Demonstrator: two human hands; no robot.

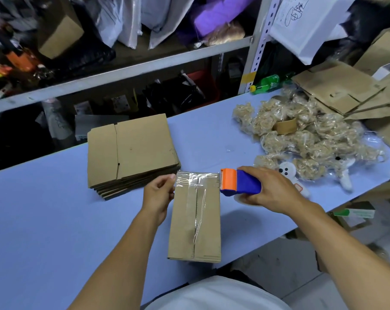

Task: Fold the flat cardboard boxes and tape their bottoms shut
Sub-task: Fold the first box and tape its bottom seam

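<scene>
Matt brown corrugated-cardboard box (195, 222) under glossy, wrinkled clear plastic tape (197, 178), fed from a smooth orange-and-blue plastic tape dispenser (240, 182). Left of the box, a matt stack of flat brown cardboard blanks (131, 151); all on a smooth pale-blue tabletop (44, 220). Right, shiny crinkled clear plastic packets (301, 135).

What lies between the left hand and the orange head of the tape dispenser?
In the head view, a strip of clear tape spans from the left hand to the tape dispenser, over the far end of the folded box.
</scene>
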